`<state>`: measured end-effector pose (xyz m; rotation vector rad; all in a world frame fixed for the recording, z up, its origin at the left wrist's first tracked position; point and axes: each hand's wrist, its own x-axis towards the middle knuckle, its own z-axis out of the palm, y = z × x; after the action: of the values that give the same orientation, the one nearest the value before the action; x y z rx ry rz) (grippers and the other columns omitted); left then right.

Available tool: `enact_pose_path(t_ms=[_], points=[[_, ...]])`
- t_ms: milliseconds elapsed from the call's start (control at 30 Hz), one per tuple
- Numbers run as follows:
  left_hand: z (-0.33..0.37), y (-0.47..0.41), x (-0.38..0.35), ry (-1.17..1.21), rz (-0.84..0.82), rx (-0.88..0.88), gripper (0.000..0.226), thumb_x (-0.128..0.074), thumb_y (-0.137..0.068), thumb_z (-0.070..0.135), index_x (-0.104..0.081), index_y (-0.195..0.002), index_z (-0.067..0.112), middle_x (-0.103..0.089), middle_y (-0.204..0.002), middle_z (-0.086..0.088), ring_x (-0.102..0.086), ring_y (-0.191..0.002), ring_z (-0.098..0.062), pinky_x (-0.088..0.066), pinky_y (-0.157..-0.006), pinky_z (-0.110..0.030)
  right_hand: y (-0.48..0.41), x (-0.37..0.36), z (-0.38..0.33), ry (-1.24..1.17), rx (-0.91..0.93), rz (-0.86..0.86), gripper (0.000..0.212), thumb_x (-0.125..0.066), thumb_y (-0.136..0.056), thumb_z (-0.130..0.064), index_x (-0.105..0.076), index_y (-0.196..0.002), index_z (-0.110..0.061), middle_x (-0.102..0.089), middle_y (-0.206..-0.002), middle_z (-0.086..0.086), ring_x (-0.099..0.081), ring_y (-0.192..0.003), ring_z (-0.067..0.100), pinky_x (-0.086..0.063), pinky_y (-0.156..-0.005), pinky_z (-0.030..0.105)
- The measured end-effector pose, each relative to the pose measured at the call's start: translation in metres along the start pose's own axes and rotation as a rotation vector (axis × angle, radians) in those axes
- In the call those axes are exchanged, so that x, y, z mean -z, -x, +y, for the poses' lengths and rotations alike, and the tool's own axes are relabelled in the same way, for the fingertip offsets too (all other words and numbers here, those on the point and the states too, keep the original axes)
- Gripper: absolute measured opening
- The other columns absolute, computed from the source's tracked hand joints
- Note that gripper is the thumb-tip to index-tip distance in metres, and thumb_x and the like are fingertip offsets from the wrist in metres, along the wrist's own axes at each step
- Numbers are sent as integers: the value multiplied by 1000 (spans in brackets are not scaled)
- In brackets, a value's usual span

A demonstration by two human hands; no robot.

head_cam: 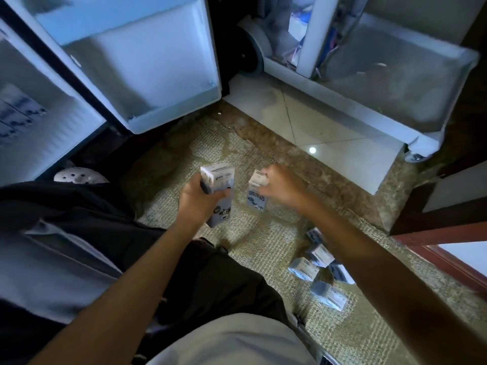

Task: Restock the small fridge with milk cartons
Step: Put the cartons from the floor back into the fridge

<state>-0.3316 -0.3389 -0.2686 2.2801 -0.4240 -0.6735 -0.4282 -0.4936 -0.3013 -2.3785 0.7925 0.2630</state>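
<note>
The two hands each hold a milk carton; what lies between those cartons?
In the head view, nothing: only bare woven carpet shows in the gap between the left hand's carton and the right hand's carton.

The scene is dim, with a cool bluish cast on the open fridge door in the upper left. A small bright glare spot sits on the glossy floor tile right of centre. Motion blur softens the right hand and the cart tray in the upper right. Wide-angle distortion bends straight edges near the frame borders. The lower left lies in deep shadow.
</note>
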Motion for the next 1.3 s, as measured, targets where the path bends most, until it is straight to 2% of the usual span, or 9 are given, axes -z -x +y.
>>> enact_pose_path(t_ms=[67, 167, 267, 367, 467, 833, 933, 1100, 1300], points=[[1, -5, 21, 102, 88, 5, 42, -75, -75, 19, -58, -112, 8, -61, -95, -2, -58, -87, -18, -47, -63, -23, -8, 20, -34, -28, 74, 83, 19, -65, -79, -15, -59, -72, 2, -46, -60, 3, -37, -48, 13, -25, -46, 23], [3, -15, 57, 168, 210, 3, 39, -76, -73, 17, -58, -107, 8, -64, -101, -6, -61, -92, -21, -53, -78, -36, -22, 43, -87, 2, 181, 210, 21, -67, -76, -18, -59, -72, 0, -48, -71, 7, -43, -61, 19, -25, -48, 26], [9, -26, 98, 199, 321, -24, 32, -76, -73, 19, -55, -93, 6, -55, -77, 0, -56, -80, -22, -51, -72, -42, -33, 61, -142, -40, 255, 247, 22, -64, -72, -15, -49, -63, -3, -44, -71, 7, -40, -63, 22, -22, -48, 28], [12, -38, 141, 205, 423, -75, 34, -76, -73, 21, -52, -90, 5, -46, -68, 8, -53, -73, -21, -47, -59, -30, -43, 73, -194, -75, 368, 247, 31, -61, -72, -10, -36, -54, -11, -37, -60, 3, -37, -61, 21, -21, -47, 29], [13, -45, 188, 174, 498, -135, 33, -74, -75, 19, -43, -79, 9, -40, -63, 11, -40, -56, -9, -35, -44, -10, -55, 80, -243, -31, 451, 242, 21, -60, -76, -12, -46, -61, -10, -41, -70, 2, -42, -68, 23, -26, -51, 26], [-25, -73, 333, 209, 675, -131, 43, -72, -77, 11, -33, -63, 21, -42, -61, 6, -36, -51, -6, -33, -39, -5, -114, 60, -392, 112, 817, 202, 17, -59, -83, -12, -59, -92, 3, -37, -75, -1, -44, -74, 20, -30, -57, 30], [-45, -84, 358, 186, 695, -96, 33, -73, -76, 12, -40, -73, 14, -45, -63, 6, -39, -52, -6, -33, -36, -5, -133, 47, -424, 146, 869, 222, 17, -58, -85, -13, -59, -95, 0, -38, -80, -1, -44, -73, 18, -28, -53, 26], [-75, -104, 389, 215, 747, -24, 28, -71, -78, 10, -45, -86, 11, -53, -77, 5, -48, -59, -6, -37, -33, -5, -165, 29, -476, 156, 930, 276, 29, -54, -87, -12, -53, -114, -1, -46, -100, 11, -46, -84, 22, -29, -70, 23], [-107, -135, 419, 156, 765, 27, 32, -71, -76, 10, -41, -70, 18, -54, -88, 2, -51, -75, -14, -34, -48, -11, -206, 12, -524, 204, 953, 326, 23, -52, -88, -13, -50, -107, 0, -47, -102, 12, -52, -85, 29, -33, -70, 28]])
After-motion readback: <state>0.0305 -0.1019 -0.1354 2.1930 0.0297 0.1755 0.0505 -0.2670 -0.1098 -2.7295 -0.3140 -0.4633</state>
